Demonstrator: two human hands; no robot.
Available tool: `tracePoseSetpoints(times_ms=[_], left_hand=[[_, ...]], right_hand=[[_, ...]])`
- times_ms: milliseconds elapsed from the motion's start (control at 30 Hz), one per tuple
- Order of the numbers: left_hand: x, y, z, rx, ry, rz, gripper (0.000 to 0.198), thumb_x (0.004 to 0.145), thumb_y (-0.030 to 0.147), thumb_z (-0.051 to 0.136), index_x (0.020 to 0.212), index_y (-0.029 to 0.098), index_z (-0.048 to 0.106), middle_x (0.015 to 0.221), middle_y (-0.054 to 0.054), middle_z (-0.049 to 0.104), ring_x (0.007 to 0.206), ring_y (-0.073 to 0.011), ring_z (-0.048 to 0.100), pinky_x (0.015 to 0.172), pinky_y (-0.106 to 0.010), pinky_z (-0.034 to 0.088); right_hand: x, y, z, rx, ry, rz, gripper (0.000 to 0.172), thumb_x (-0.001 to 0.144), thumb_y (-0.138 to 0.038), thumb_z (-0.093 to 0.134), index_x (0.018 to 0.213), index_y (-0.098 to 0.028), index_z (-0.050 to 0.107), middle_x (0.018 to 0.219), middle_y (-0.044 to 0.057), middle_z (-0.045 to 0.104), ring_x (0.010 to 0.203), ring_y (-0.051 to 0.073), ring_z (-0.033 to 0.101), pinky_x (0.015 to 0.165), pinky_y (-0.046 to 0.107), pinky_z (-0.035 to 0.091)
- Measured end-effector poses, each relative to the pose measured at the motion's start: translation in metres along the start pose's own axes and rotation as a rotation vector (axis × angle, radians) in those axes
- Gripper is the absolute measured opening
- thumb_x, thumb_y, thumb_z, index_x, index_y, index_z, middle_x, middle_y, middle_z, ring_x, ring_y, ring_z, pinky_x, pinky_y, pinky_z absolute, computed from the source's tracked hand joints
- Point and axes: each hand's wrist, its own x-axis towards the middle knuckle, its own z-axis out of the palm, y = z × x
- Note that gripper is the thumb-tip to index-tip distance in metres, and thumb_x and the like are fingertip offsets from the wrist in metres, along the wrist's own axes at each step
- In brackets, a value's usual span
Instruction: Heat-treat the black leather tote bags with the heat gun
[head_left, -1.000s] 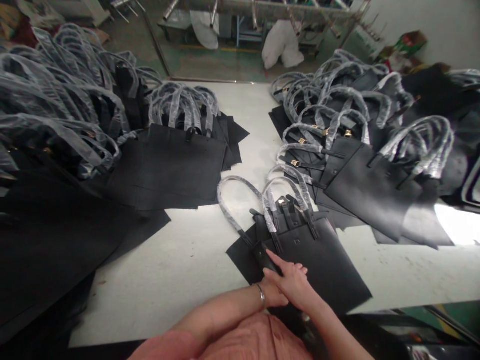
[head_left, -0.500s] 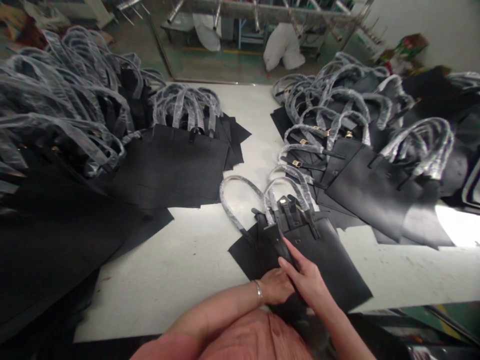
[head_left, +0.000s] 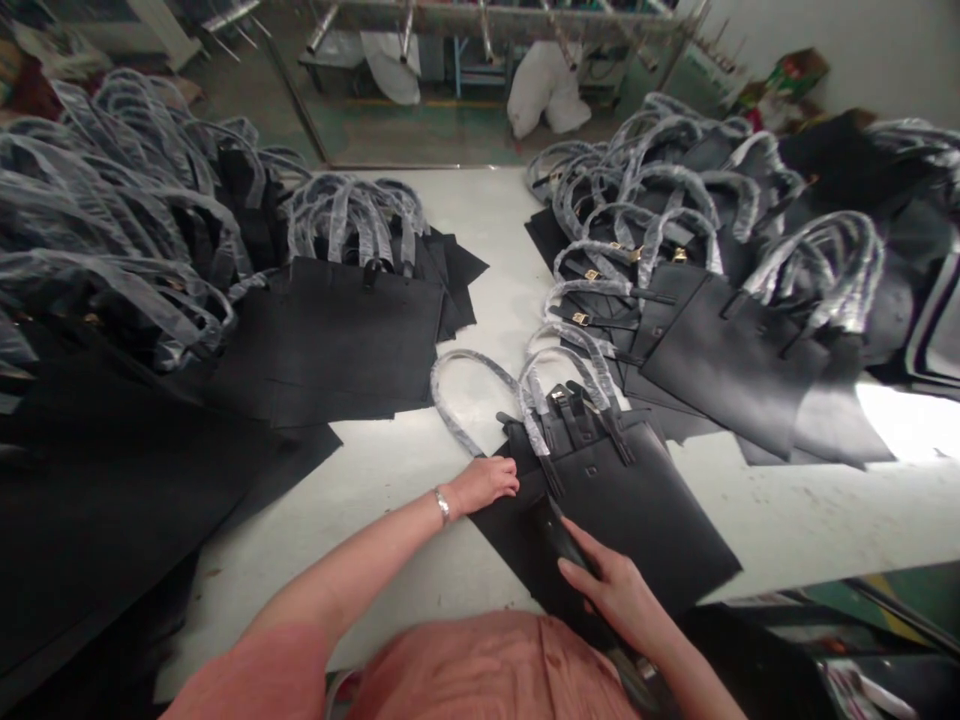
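Two black leather bag panels (head_left: 637,510) overlap in front of me, their handles (head_left: 466,358) wrapped in clear plastic and pointing away. At the upper left edge of the left panel, my left hand (head_left: 484,484) has its fingers curled over the leather, near the foot of a handle. My right hand (head_left: 611,580) is wrapped round a long black tool (head_left: 562,540), whose front end lies over the panels; its exact kind does not show. A strap with a metal piece (head_left: 559,395) sits between the handles.
Black bag panels with wrapped handles are heaped on the left (head_left: 360,330) and on the right (head_left: 720,370), several with gold buckles. The white table (head_left: 360,530) shows between them. Beyond its far edge stand a metal rack (head_left: 480,20) and white sacks (head_left: 547,90).
My left hand has moved from beside my right hand, up and left to the panel's edge. The black tool in my right hand has shifted slightly down, nearer to me.
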Motion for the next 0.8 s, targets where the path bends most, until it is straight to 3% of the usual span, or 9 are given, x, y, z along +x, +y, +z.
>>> tracePoseSetpoints(times_ms=[133,267,433,600,700,800], left_hand=[[0.011,0.0,-0.007,-0.048,-0.026,-0.073,0.013,0.089,0.027,0.06,0.079,0.02,0.066,0.087,-0.002,0.059,0.087,-0.0156,0.056,0.081,-0.024,0.043],[0.018,0.005,-0.007,-0.121,0.063,-0.24,0.009,0.09,0.025,0.056,0.086,0.018,0.06,0.085,-0.001,0.06,0.078,-0.0149,0.058,0.073,-0.025,0.044],[0.034,0.008,-0.001,-0.24,0.177,-0.492,0.024,0.081,0.027,0.065,0.094,0.019,0.048,0.065,0.004,0.057,0.058,-0.0151,0.057,0.056,-0.024,0.039],[0.044,0.008,-0.004,-0.305,0.14,-0.53,0.016,0.08,0.019,0.061,0.084,0.02,0.045,0.058,0.007,0.054,0.048,-0.0135,0.054,0.051,-0.023,0.036],[0.04,0.015,-0.003,-0.254,0.156,-0.551,0.014,0.082,0.022,0.06,0.087,0.02,0.047,0.061,0.006,0.054,0.054,-0.0148,0.056,0.054,-0.024,0.039],[0.033,0.031,0.005,-0.009,0.246,-0.515,0.019,0.081,0.028,0.064,0.095,0.018,0.054,0.081,-0.001,0.059,0.076,-0.0188,0.059,0.068,-0.028,0.043]], right_hand=[[0.006,-0.006,0.006,-0.033,0.004,-0.043,0.058,0.086,-0.041,0.057,0.14,-0.022,0.047,0.074,-0.001,0.069,0.048,0.014,0.057,0.052,0.026,0.048],[0.01,-0.016,0.007,-0.092,0.024,-0.072,0.058,0.086,-0.039,0.056,0.14,-0.02,0.046,0.075,0.001,0.071,0.051,0.016,0.061,0.056,0.029,0.051],[0.017,-0.027,0.008,-0.107,0.116,-0.088,0.055,0.077,-0.035,0.067,0.131,-0.026,0.058,0.097,0.004,0.074,0.079,0.023,0.069,0.078,0.033,0.053],[0.022,-0.035,0.01,-0.066,0.222,-0.135,0.06,0.072,-0.035,0.073,0.13,-0.027,0.059,0.112,0.005,0.071,0.1,0.027,0.065,0.093,0.036,0.047],[0.008,-0.025,-0.006,-0.004,0.281,-0.132,0.061,0.077,-0.039,0.068,0.135,-0.029,0.052,0.104,0.003,0.072,0.084,0.023,0.067,0.081,0.034,0.053],[-0.014,0.002,-0.029,0.076,0.338,-0.087,0.062,0.084,-0.043,0.059,0.141,-0.025,0.045,0.078,0.0,0.069,0.055,0.017,0.061,0.057,0.03,0.052]])
